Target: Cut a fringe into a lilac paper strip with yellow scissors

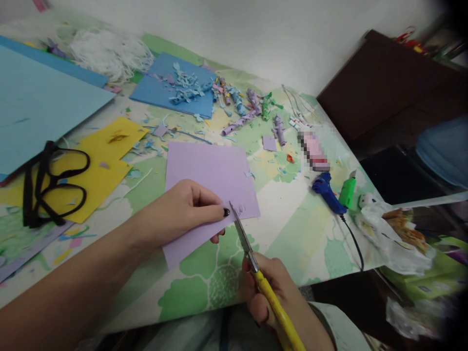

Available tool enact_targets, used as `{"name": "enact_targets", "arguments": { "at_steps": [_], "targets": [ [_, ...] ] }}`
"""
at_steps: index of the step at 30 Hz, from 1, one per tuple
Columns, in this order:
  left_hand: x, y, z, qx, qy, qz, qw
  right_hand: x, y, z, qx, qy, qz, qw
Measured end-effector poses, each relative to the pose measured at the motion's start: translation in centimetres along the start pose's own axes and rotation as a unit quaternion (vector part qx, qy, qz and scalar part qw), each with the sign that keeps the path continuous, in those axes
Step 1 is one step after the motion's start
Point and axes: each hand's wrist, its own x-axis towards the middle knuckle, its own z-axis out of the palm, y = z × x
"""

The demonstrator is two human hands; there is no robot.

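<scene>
A sheet of purple paper (208, 170) lies partly on the table, its near part lifted off the cloth. My left hand (186, 209) pinches the paper near its right side, thumb on top and other fingers underneath. Yellow-handled scissors (270, 292) are gripped in my right hand (278, 287), their blades pointing up and left. The blade tips meet the paper just right of my left thumb. Small pen scribbles mark the sheet beside the blades. How far the blades are parted I cannot tell.
Black glasses (54, 185) rest on yellow paper (106, 151) at left, near large light-blue sheets (44, 97). Rolled paper twists (241, 122) and scraps lie behind, with white string (109, 53). A blue glue gun (327, 192) and green cutter (347, 191) sit right, near a plastic bag (387, 239).
</scene>
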Motion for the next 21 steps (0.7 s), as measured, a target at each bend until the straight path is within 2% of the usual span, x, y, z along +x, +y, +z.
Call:
{"name": "enact_targets", "arguments": {
  "at_steps": [4,9,13,21],
  "targets": [
    [0.0,-0.2,0.0,-0.005,0.001,-0.002,1.0,-0.4,-0.3,-0.2,0.041,-0.045,-0.001,0.998],
    [0.1,-0.2,-0.1,0.001,-0.004,-0.006,1.0,-0.6,-1.3,-0.6,-0.039,-0.05,0.026,0.998],
    [-0.1,0.0,0.1,-0.002,0.0,-0.018,1.0,-0.6,-1.6,-0.7,-0.06,-0.073,0.014,0.995],
    [-0.2,0.1,0.2,0.002,0.012,-0.014,1.0,-0.6,-1.3,-0.2,-0.034,-0.046,0.026,0.998]
  ]
}}
